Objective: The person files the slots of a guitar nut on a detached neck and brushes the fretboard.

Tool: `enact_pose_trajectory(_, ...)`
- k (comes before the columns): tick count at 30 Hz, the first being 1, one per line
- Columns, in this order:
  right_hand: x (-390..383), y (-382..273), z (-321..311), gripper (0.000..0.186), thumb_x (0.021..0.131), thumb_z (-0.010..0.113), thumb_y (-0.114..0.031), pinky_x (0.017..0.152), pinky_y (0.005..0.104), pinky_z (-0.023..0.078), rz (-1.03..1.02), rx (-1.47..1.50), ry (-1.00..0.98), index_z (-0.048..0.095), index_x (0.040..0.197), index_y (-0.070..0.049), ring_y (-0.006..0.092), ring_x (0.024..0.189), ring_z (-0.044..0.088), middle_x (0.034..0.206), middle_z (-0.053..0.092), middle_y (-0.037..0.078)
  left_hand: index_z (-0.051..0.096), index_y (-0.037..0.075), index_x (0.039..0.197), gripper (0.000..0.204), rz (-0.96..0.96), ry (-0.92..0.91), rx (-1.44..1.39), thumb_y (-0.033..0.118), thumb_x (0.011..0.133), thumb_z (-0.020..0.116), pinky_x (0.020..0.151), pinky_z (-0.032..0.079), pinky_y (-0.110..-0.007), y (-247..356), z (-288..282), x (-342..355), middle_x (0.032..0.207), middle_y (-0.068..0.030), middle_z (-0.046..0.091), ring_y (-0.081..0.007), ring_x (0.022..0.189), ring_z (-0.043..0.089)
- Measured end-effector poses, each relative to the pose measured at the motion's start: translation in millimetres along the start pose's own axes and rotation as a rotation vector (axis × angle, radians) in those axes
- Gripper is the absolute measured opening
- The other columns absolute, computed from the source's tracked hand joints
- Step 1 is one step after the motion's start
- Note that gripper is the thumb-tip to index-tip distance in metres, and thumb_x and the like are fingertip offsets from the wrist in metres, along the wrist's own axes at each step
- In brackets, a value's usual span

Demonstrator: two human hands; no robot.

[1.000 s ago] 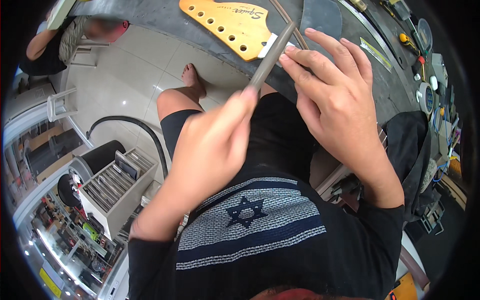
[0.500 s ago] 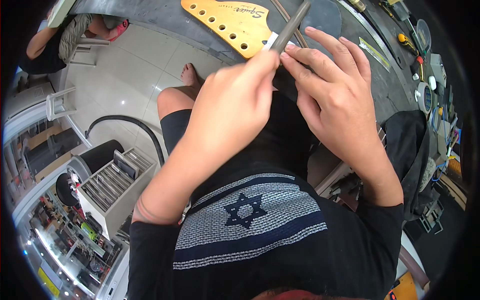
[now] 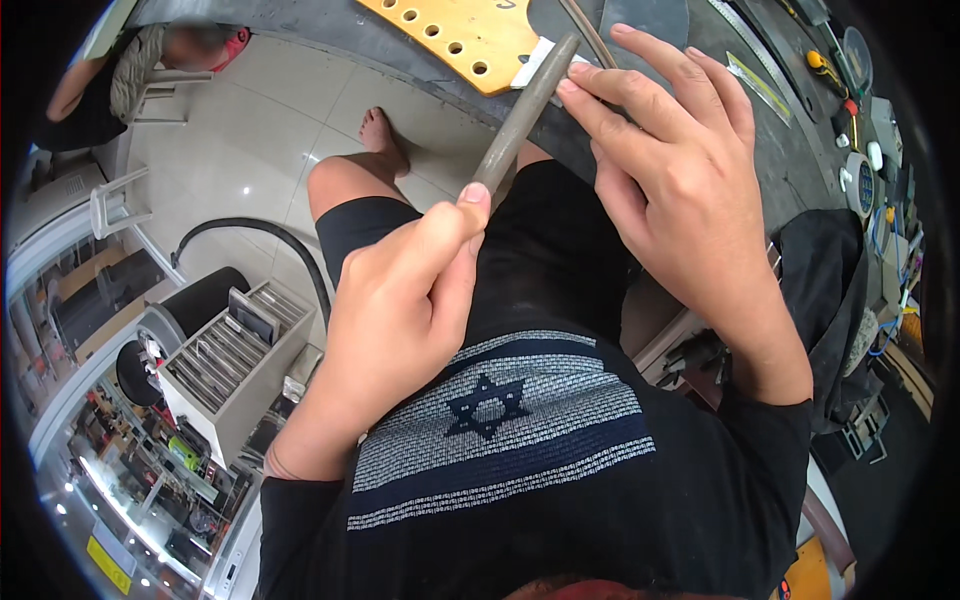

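Note:
My left hand is closed on the near end of a long grey-brown file, thumb and fingers pinching it. The file slants away to the right, its far end over a strip of white tape beside a wooden guitar headstock with a row of holes. My right hand is held with its fingers stretched and spread, the index and middle fingertips at the file's far end. Whether those fingertips press on the file or the part beneath is hard to tell. The guitar's neck is mostly hidden behind my right hand.
A dark workbench curves across the top. On its right lie a steel ruler, a yellow-handled tool and a round gauge. Left below stands a drawer unit near a black hose. Another person sits upper left.
My left hand has drawn back toward my body with the file, so more of the file shows. My right hand stays nearly in place. The headstock sits slightly higher in view.

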State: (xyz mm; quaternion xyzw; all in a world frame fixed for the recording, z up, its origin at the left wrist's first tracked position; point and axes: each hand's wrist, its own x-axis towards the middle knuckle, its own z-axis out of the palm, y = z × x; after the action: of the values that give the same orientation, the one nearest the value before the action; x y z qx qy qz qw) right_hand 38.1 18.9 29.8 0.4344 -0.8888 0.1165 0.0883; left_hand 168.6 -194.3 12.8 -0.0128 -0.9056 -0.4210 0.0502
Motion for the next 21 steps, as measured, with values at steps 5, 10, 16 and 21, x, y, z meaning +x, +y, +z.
enact_pose_trajectory(5, -1, -1, -4, 0.044, 0.088, 0.074, -0.002, 0.124, 0.0518, 0.037, 0.003, -0.022, 0.012, 0.081, 0.13, -0.012, 0.0294, 0.148, 0.058, 0.137, 0.075, 0.0, 0.065, 0.005, 0.112, 0.012, -0.004, -0.014, 0.027, 0.0, 0.101, 0.064, 0.068, 0.054, -0.057, 10, 18, 67, 0.087, -0.0238, 0.072, -0.0467, 0.081, 0.071)
enact_pose_trajectory(10, -1, -1, -1, 0.044, 0.088, 0.074, -0.001, 0.125, 0.0519, 0.036, 0.021, 0.003, 0.008, 0.081, 0.13, -0.013, 0.0289, 0.148, 0.058, 0.137, 0.074, 0.0, 0.072, 0.003, 0.134, 0.035, -0.038, -0.025, -0.005, -0.003, 0.1, 0.069, 0.069, 0.057, -0.043, 2, 1, -6, 0.087, -0.0179, 0.071, -0.0348, 0.074, 0.071)
enact_pose_trajectory(16, -2, -1, -4, 0.044, 0.087, 0.074, -0.001, 0.125, 0.0516, 0.036, 0.011, -0.013, 0.008, 0.081, 0.129, -0.013, 0.029, 0.148, 0.058, 0.138, 0.074, 0.001, 0.069, 0.009, 0.121, 0.017, -0.007, -0.045, 0.054, 0.008, 0.105, 0.065, 0.066, 0.054, -0.047, 6, 23, 72, 0.088, -0.02, 0.074, -0.0393, 0.079, 0.074)
enact_pose_trajectory(21, 0, 0, -2, 0.045, 0.087, 0.074, -0.001, 0.125, 0.0519, 0.037, 0.003, -0.001, -0.011, 0.081, 0.13, -0.013, 0.0296, 0.148, 0.058, 0.138, 0.075, 0.001, 0.069, -0.001, 0.136, 0.039, -0.001, -0.028, 0.012, -0.007, 0.098, 0.069, 0.074, 0.061, -0.043, 3, -5, -8, 0.095, -0.0213, 0.078, -0.0407, 0.084, 0.078)
